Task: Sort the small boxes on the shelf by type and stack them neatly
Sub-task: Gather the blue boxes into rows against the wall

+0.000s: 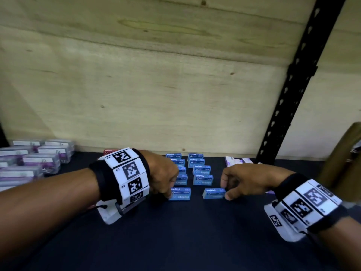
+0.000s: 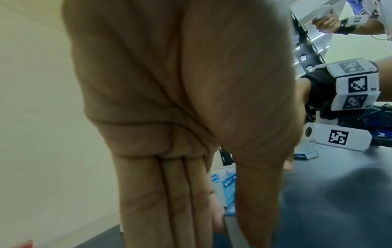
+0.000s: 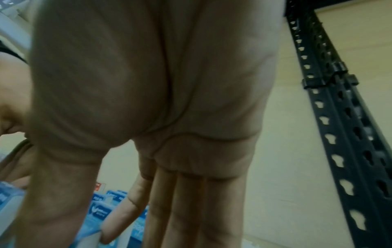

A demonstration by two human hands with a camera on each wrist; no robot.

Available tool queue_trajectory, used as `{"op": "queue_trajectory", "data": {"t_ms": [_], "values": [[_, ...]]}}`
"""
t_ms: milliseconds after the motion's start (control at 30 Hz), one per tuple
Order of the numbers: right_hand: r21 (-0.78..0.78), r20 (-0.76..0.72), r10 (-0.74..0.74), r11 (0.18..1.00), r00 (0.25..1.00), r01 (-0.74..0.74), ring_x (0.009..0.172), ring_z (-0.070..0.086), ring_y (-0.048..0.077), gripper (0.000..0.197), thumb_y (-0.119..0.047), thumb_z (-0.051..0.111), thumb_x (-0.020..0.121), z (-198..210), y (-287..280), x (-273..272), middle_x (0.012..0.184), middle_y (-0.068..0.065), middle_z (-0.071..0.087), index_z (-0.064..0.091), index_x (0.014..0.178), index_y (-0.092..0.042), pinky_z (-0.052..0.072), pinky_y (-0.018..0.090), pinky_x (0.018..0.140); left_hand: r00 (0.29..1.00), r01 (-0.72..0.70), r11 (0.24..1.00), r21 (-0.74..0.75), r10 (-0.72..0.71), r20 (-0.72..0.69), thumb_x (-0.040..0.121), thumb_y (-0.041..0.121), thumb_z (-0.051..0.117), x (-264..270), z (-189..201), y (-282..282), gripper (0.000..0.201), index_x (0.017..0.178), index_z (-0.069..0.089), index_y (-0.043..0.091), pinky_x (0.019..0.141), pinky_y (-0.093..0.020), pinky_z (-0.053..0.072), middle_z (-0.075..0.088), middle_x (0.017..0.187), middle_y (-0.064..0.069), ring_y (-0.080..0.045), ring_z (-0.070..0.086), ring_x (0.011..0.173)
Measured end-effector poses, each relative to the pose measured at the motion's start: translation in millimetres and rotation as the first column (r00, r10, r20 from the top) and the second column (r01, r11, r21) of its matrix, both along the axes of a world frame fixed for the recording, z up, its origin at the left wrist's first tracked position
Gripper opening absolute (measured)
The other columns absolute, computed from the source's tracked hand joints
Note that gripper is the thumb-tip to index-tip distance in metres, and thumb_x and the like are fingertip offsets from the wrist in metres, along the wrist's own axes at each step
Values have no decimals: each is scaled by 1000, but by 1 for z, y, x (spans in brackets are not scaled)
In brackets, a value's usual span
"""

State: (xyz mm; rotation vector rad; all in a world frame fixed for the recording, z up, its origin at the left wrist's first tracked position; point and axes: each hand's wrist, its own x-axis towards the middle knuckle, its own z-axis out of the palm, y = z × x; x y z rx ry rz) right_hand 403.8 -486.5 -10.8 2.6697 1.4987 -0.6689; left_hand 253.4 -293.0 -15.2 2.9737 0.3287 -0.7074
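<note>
While lying flat crosswise, two staple boxes (image 1: 180,193) are pinched

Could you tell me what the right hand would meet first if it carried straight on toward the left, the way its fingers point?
The right hand already pinches the right front staples box. Pushed on leftward, that box would likely meet the left front staples box, held by the left hand; depth is uncertain.

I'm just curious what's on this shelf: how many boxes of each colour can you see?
Blue staple boxes: 10
Clear purple-labelled boxes: at least 6, some cut off
White-lilac boxes: at least 2
Red boxes: at least 1, partly hidden
Total: at least 19
</note>
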Motion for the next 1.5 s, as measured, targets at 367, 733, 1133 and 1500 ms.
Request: {"op": "queue_trajectory", "data": {"t_ms": [367, 733, 1133, 1500], "values": [[16, -139, -18, 1000, 990, 21, 67, 55, 14, 12, -29, 66, 92, -2, 8, 4, 77, 2, 66, 58, 100, -27, 48, 26, 69, 996, 19, 998, 58, -23, 80, 94, 30, 59, -3, -4, -5, 23, 107, 59, 11, 54, -23, 42, 67, 101, -7, -15, 56, 72], [31, -99, -48, 998, 994, 52, 54, 52, 15, 13, -34, 69, 91, -8, 17, 6, 64, -2, 60, 59, 99, -29, 49, 26, 60, 998, 1, 1000, 6, -1, 71, 94, 30, 60, -3, -3, -5, 19, 100, 59, 12, 58, -27, 50, 70, 97, -10, -17, 63, 69], [13, -311, -72, 997, 948, 80, 78, 59, 14, 27, -25, 70, 90, -2, -7, 25, 92, 10, 70, 54, 112, -27, 53, 32, 82, 992, -127, 991, -29, 128, 9, 82, 42, 74, -8, 11, -9, 41, 108, 51, 21, 69, -29, 50, 70, 101, -4, -18, 64, 80], [92, 2, -290, 953, 957, 289, 73, 61, 17, 15, -6, 65, 90, 32, -57, 107, 76, -3, 70, 67, 97, -19, 53, 34, 74, 988, 77, 995, 64, -85, 126, 89, 46, 64, 61, 61, -53, 37, 115, 59, 20, 66, -25, 45, 71, 89, 5, -14, 65, 84]]}}
